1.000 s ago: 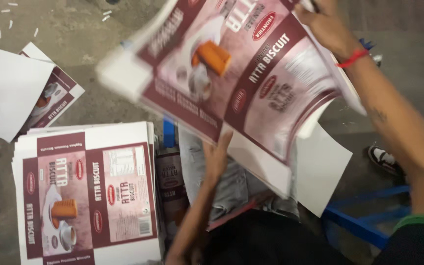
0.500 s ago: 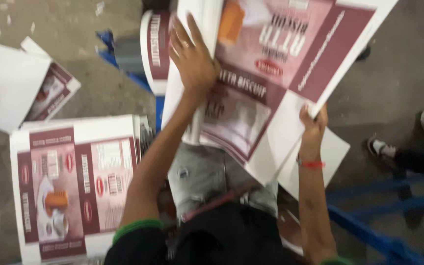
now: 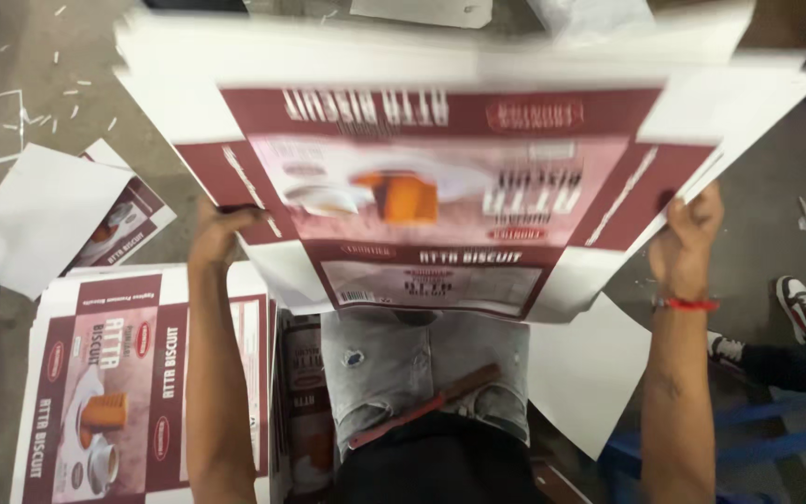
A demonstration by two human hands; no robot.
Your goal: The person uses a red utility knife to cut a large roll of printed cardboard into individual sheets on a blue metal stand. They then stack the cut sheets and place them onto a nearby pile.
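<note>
Printed carton-blank bundle: left hand and right hand each clamp a side edge; even, level grip advisable

We see both arms raised forward, forearms running up from bottom edge, well apart, roughly parallel. Left hand up at left, fingers curled over, knuckles toward us, wrist near straight. Right hand up at right, fingers clenched in grip, thumb side facing inward; red band around right wrist. Both forearms bare, elbows below frame. Right forearm near vertical; left forearm leans slightly inward toward bottom. Hands level with each other.
</note>
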